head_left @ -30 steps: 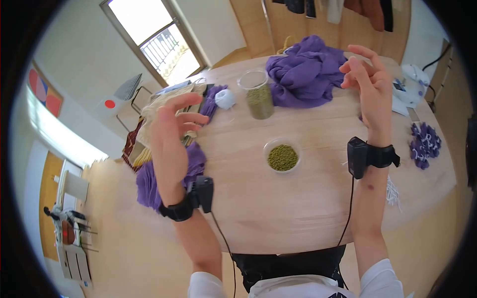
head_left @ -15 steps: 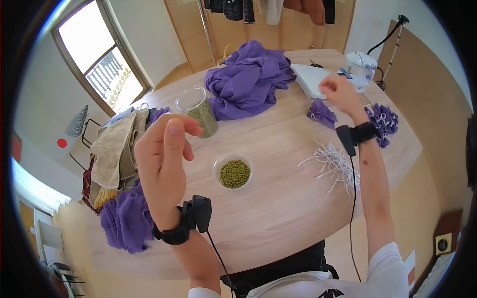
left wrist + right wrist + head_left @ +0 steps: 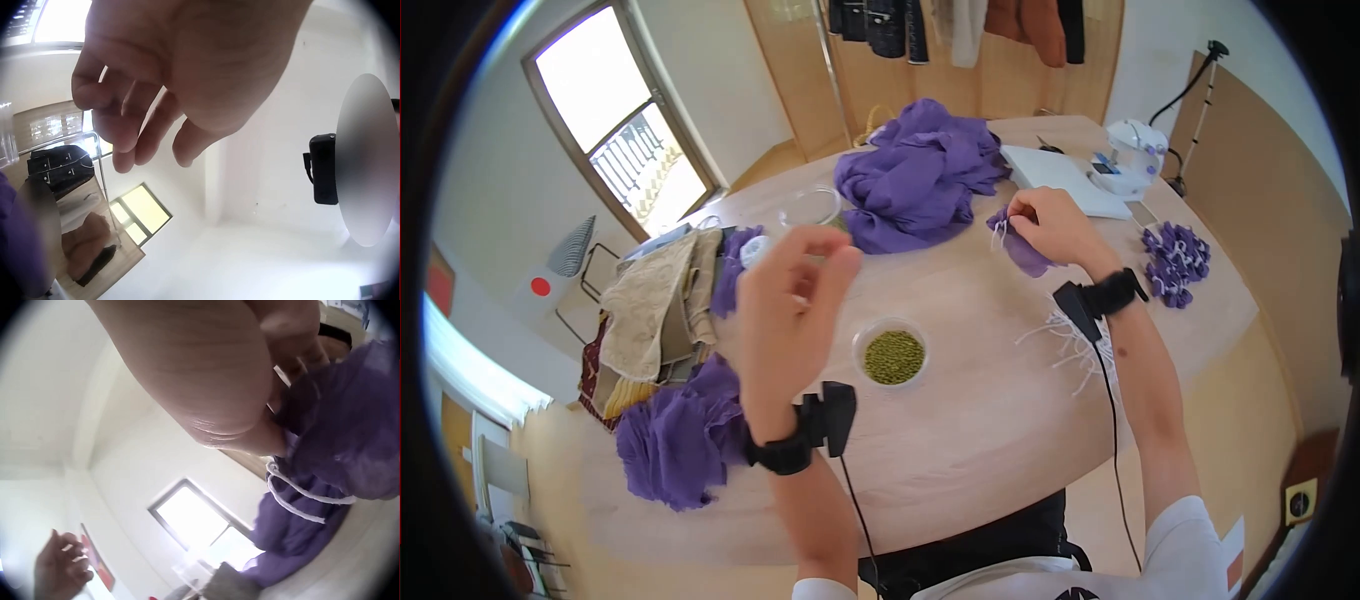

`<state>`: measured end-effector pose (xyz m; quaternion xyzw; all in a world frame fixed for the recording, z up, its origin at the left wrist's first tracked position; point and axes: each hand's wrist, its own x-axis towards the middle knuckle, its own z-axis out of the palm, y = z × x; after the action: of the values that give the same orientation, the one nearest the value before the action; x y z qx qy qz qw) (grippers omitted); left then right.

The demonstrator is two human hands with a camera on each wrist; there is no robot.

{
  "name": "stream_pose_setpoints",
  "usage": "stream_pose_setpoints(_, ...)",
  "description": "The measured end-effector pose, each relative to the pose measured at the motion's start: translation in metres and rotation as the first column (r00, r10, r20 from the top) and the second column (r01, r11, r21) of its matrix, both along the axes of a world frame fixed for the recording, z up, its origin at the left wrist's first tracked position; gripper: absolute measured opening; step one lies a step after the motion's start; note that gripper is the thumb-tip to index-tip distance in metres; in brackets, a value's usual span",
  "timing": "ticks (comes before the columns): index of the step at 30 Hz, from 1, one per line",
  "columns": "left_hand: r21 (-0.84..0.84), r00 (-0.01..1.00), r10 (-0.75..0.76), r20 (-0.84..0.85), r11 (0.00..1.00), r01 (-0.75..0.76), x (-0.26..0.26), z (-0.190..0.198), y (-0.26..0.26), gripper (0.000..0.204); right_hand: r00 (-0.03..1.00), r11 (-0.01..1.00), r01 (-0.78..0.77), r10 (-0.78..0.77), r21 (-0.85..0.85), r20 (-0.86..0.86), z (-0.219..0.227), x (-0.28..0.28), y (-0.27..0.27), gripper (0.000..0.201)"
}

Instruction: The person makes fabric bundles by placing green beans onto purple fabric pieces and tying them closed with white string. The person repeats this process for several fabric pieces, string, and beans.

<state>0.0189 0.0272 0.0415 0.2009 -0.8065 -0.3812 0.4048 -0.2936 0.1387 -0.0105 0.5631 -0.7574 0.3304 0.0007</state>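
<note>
In the head view my right hand [image 3: 1055, 228] pinches a small purple cloth piece [image 3: 1028, 255] with a white string on it, lifted off the table. The right wrist view shows the same cloth [image 3: 350, 419] between thumb and fingers, its white string [image 3: 294, 497] tied and dangling. My left hand [image 3: 790, 310] is raised above the table, fingers loosely bent and empty; the left wrist view shows the left hand [image 3: 181, 69] holding nothing. A round clear container of green beans [image 3: 894, 357] stands between the hands, on the table.
Around it on the table [image 3: 960, 450] lie a large purple cloth [image 3: 920, 180], a clear jar [image 3: 810, 205], folded fabrics [image 3: 650, 310], another purple cloth [image 3: 675, 440], loose white strings [image 3: 1080, 345], tied purple pieces [image 3: 1175, 262], a white board [image 3: 1065, 182] and a small sewing machine [image 3: 1135, 155].
My right hand has come down to the small purple piece, taken hold of it and moved it left. My left hand has shifted right and stays empty. The head view has turned rightward.
</note>
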Motion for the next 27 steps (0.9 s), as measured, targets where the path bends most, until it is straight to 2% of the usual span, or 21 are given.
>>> stream_pose_setpoints(4,-0.087,0.997,-0.067,0.045,0.994,0.070,-0.009,-0.006,0.000,0.024,0.971,0.970,-0.218,0.227,-0.110,0.079,0.046,0.070,-0.002,0.013)
stream_pose_setpoints(8,-0.028,0.987,-0.158,-0.003,0.987,0.158,-0.013,-0.004,0.007,0.033,0.890,0.880,-0.377,0.431,-0.289,0.152,0.044,0.103,-0.006,0.013)
stream_pose_setpoints(10,-0.026,0.976,-0.217,-0.024,0.976,0.216,-0.015,-0.004,0.007,0.037,0.848,0.816,-0.439,0.515,-0.377,0.127,0.043,0.112,-0.011,0.013)
stream_pose_setpoints(12,-0.068,0.968,-0.250,-0.027,0.966,0.248,-0.018,-0.012,0.000,0.031,0.794,0.764,-0.474,0.586,-0.437,0.163,0.042,0.116,-0.012,0.010)
stream_pose_setpoints(15,-0.066,0.968,-0.245,-0.050,0.968,0.241,-0.019,-0.012,0.001,0.025,0.732,0.780,-0.467,0.606,-0.417,0.311,0.045,0.116,-0.008,0.012)
stream_pose_setpoints(18,-0.078,0.977,-0.202,-0.060,0.977,0.197,-0.017,-0.006,0.006,0.025,0.720,0.780,-0.416,0.596,-0.467,0.355,0.049,0.121,-0.005,0.017)
stream_pose_setpoints(21,-0.112,0.983,-0.159,-0.092,0.983,0.148,-0.015,-0.007,0.005,0.027,0.693,0.679,-0.504,0.687,-0.533,0.219,0.054,0.124,-0.004,0.020)
stream_pose_setpoints(24,-0.152,0.987,-0.147,-0.064,0.979,0.136,-0.012,-0.003,0.007,0.027,0.659,0.664,-0.549,0.718,-0.509,0.226,0.050,0.115,-0.005,0.018)
stream_pose_setpoints(27,-0.190,0.983,-0.185,-0.012,0.965,0.179,-0.007,-0.001,0.007,0.025,0.669,0.677,-0.564,0.711,-0.473,0.218,0.055,0.110,0.000,0.015)
